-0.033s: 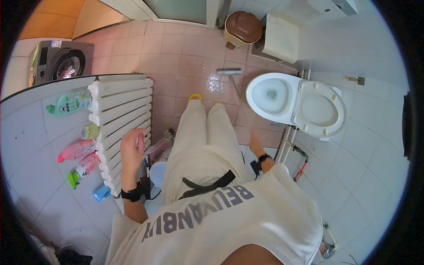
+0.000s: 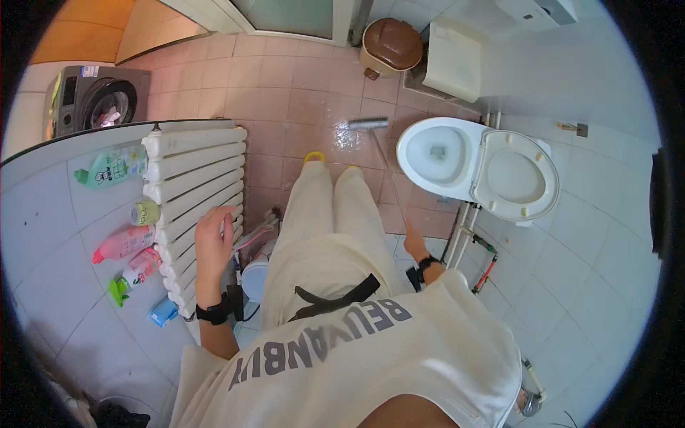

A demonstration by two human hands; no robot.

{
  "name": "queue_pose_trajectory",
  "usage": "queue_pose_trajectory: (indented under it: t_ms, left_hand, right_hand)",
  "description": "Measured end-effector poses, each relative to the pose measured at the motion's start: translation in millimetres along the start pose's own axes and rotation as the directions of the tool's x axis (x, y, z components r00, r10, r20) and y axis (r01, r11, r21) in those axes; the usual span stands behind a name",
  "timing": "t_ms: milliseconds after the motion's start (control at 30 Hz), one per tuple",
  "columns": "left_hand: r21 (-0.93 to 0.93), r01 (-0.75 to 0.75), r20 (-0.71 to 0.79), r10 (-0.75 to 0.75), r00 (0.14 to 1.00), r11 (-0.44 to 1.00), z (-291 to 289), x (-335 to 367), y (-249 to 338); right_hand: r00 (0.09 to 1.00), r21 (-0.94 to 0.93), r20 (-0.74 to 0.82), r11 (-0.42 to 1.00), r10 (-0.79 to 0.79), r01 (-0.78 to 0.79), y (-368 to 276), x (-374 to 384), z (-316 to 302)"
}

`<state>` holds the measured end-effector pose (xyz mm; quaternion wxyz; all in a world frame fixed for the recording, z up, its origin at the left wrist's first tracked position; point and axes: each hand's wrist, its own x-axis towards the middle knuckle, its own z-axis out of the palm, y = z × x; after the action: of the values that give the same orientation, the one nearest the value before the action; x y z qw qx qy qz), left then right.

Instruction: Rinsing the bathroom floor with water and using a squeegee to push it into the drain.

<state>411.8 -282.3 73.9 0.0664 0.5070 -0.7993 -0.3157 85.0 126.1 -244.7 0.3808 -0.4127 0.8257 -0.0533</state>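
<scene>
My right hand is closed around the upper end of a long thin-handled mop. The handle slants away to a flat grey head, which rests on the wet pink floor tiles, left of the toilet bowl. My left hand is raised beside the white radiator, holding nothing. Its fingers are loosely bent, with the thumb apart from them. The toilet stands at the right with its lid and seat up.
Several bottles, among them a green bottle and a pink bottle, stand along the left by the radiator. A brown-lidded bin stands at the far wall, a washing machine at far left. White pipes run below the toilet.
The mop head has shifted slightly left and toward me, and its grey top face is turned more into view. My right hand has moved slightly toward me. The left hand stays put.
</scene>
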Motion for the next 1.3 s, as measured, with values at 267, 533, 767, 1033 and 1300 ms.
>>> queue_pose_trajectory:
  t_ms: [267,533,767,1033,1300]
  left_hand:
    - [0.041,-0.065,-0.013,0.065,0.998,0.997,-3,7,-19]
    - [0.012,0.003,-0.045,-0.003,0.999,1.0,-10,-9,-27]
    - [0.041,0.108,-0.049,-0.106,0.993,0.993,-22,-27,-39]
    - [-0.002,0.149,-0.114,-0.148,0.982,0.989,-26,-32,-68]
    - [-0.022,0.134,-0.07,-0.135,0.988,0.991,-30,-17,-79]
  right_hand:
    - [0.993,-0.077,0.062,0.992,0.1,-0.095,-9,-22,-50]
    - [0.992,-0.139,-0.006,0.982,-0.127,0.125,-145,194,-77]
    - [0.989,-0.149,0.115,0.983,-0.089,0.105,-180,264,-52]
    - [0.971,-0.298,0.239,0.952,-0.001,0.074,-37,91,-88]
    - [0.971,-0.248,0.085,0.94,-0.221,0.236,-104,134,-110]
